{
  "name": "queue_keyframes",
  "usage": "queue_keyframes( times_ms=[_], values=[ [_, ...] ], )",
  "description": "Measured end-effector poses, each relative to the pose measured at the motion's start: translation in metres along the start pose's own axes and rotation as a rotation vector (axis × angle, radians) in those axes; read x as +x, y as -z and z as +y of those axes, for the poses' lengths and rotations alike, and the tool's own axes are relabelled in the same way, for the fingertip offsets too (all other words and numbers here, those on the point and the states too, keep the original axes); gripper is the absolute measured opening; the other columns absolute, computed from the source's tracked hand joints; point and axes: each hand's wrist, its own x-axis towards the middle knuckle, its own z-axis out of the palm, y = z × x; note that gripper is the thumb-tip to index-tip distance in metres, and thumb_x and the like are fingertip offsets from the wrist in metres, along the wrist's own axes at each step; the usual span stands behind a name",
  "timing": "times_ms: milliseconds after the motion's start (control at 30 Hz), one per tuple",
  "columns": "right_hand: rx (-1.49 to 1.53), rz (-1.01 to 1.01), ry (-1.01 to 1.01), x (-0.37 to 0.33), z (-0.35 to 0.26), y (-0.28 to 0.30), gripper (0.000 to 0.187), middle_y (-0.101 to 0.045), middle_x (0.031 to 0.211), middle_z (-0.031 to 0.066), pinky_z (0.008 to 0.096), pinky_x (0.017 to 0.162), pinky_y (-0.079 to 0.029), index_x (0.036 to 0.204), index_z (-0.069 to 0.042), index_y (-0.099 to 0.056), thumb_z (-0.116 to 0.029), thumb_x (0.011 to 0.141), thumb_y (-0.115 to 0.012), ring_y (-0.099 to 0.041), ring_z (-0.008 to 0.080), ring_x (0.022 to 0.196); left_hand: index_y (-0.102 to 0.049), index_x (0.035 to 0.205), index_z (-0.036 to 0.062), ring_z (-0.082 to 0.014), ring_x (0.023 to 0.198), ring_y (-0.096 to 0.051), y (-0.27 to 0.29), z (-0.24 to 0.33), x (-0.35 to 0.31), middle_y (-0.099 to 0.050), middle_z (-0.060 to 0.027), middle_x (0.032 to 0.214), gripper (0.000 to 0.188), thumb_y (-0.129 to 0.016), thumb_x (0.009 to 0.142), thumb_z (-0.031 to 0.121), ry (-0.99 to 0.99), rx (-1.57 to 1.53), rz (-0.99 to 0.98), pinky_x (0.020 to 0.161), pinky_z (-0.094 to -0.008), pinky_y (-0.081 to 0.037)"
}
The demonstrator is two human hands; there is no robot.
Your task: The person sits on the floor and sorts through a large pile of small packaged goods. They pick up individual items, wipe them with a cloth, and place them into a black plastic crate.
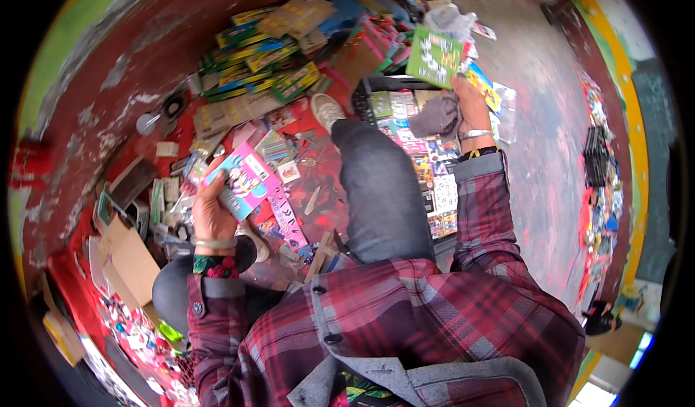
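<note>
My left hand (213,211) is closed on a thin, flat pink-and-blue pack (246,181) with a cartoon figure on its front, held at the left above the floor clutter. Whether it is a box or a booklet I cannot tell. At the upper right my right hand (473,106) grips the lower corner of a flat green pack (434,57) printed with white and black figures. Beneath that hand is a black crate (368,88) with colourful printed cards and packs, and a grey fuzzy item (436,114) rests on them beside my wrist.
Yellow-and-green boxes (271,56) lie piled against the far wall. An open cardboard box (127,262) stands at the left among mixed goods. Along the right wall runs a row of small items near a stack of black baskets (596,157). My shoe (327,110) is beside the crate.
</note>
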Motion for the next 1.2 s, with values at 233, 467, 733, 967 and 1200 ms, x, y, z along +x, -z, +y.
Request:
queue_keyframes(
  times_ms=[233, 467, 733, 967, 1200],
  values=[
    [-1.012, -0.065, -0.018, -0.032, 0.181, 0.207, 0.019, -0.064, 0.095, 0.0147, 0.0347, 0.081, -0.047, 0.096, -0.006, -0.063, -0.013, 0.085, -0.049, -0.060, 0.0263, 0.090, -0.050, 0.123, -0.0016, -0.0231, 0.102, -0.059, 0.010, -0.027, 0.012, -0.059, -0.0117, 0.115, 0.038, -0.055, 0.086, 0.007, 0.159, 0.063, 0.029, 0.091, -0.0385, -0.047],
    [-1.034, -0.426, -0.379, -0.070, 0.247, 0.161, 0.036, -0.058, 0.114, 0.0170, 0.0368, 0.094, -0.040, 0.106, -0.005, -0.060, -0.029, 0.088, -0.041, -0.053, 0.0314, 0.109, -0.047, 0.124, -0.0030, -0.0284, 0.100, -0.059, 0.040, -0.055, 0.021, -0.058, -0.0167, 0.114, 0.038, -0.049, 0.087, 0.006, 0.242, 0.192, 0.073, 0.088, -0.0424, -0.048],
    [-1.344, -0.617, -0.175, -0.051, 0.327, 0.154, 0.027, -0.063, 0.110, 0.0108, 0.0355, 0.083, -0.048, 0.101, -0.014, -0.067, -0.022, 0.079, -0.053, -0.059, 0.0287, 0.101, -0.048, 0.120, -0.0034, -0.0281, 0.096, -0.061, 0.071, -0.091, 0.029, -0.059, -0.0169, 0.111, 0.034, -0.049, 0.088, 0.006, 0.336, 0.295, 0.105, 0.084, -0.0406, -0.050],
    [-1.494, -0.765, -0.169, -0.030, 0.358, 0.151, 0.028, -0.063, 0.106, 0.0154, 0.0396, 0.080, -0.050, 0.100, -0.008, -0.067, -0.017, 0.078, -0.054, -0.062, 0.0302, 0.096, -0.048, 0.122, -0.0036, -0.0271, 0.097, -0.060, 0.058, -0.103, 0.028, -0.059, -0.0155, 0.110, 0.038, -0.052, 0.084, 0.002, 0.376, 0.239, 0.047, 0.085, -0.0399, -0.050],
    [-1.415, -0.472, -0.634, -0.030, 0.239, 0.131, 0.034, -0.062, 0.107, 0.0202, 0.0438, 0.089, -0.046, 0.107, -0.007, -0.064, -0.029, 0.090, -0.045, -0.060, 0.0359, 0.099, -0.048, 0.123, -0.0040, -0.0245, 0.104, -0.057, 0.033, -0.085, 0.018, -0.059, -0.0139, 0.113, 0.042, -0.050, 0.080, -0.003, 0.273, 0.213, 0.057, 0.094, -0.0375, -0.044]
  ],
)
